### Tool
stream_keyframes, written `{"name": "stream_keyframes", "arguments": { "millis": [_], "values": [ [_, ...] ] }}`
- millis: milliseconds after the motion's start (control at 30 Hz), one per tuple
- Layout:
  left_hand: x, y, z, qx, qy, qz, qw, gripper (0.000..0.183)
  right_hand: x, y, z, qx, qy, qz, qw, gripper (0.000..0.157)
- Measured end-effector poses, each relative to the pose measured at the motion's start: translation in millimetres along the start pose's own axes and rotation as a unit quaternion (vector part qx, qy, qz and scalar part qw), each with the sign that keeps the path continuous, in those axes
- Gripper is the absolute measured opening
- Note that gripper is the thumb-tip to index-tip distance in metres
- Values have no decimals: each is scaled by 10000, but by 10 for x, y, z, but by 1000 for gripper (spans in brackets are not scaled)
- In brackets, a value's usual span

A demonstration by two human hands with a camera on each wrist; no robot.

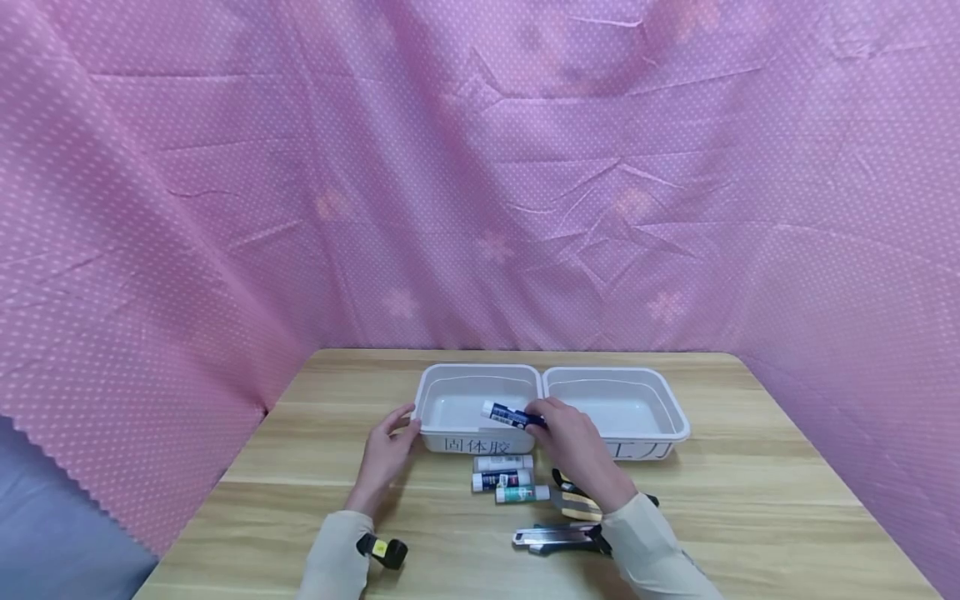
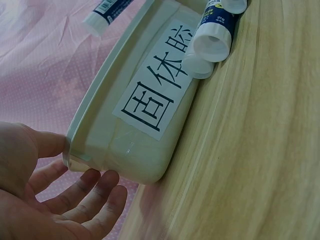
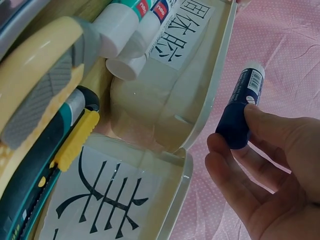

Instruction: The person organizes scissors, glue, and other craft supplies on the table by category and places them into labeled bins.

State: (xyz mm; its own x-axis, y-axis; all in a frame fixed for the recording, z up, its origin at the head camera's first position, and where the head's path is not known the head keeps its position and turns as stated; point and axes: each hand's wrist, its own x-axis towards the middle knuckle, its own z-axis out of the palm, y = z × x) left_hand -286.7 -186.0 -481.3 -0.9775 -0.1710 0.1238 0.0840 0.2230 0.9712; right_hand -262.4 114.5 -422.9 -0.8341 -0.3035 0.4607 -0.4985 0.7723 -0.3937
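Note:
My right hand (image 1: 573, 442) pinches a dark blue glue stick (image 1: 506, 414) by its blue end, between thumb and fingertips. Its white end points left, over the left white bin (image 1: 480, 368). In the right wrist view the glue stick (image 3: 245, 95) shows a barcode. My left hand (image 1: 386, 458) holds that bin's left front corner; in the left wrist view the thumb is on the rim (image 2: 75, 135) and the fingertips sit just below it. In front of this bin several glue sticks lie in a row, among them a blue one (image 1: 500, 480) and a green one (image 1: 522, 494).
A second white bin (image 1: 678, 429) with a labelled front stands against the first on the right. Under my right forearm lie box cutters, one with a silver body (image 1: 551, 536) and one yellow and grey (image 1: 579, 507). A pink dotted curtain (image 1: 487, 208) hangs behind the wooden table (image 1: 780, 517).

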Motion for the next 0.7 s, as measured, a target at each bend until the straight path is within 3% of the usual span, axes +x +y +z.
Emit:
{"name": "stream_keyframes", "arguments": {
  "millis": [367,700],
  "values": [
    [-1,11,-13,-73,-83,-68,9999,44,19,40,44,29,-16,146,9999,17],
    [102,9,-23,3,-182,-179,9997,45,93,72,53,48,-31,265,9996,14]
  ]
}}
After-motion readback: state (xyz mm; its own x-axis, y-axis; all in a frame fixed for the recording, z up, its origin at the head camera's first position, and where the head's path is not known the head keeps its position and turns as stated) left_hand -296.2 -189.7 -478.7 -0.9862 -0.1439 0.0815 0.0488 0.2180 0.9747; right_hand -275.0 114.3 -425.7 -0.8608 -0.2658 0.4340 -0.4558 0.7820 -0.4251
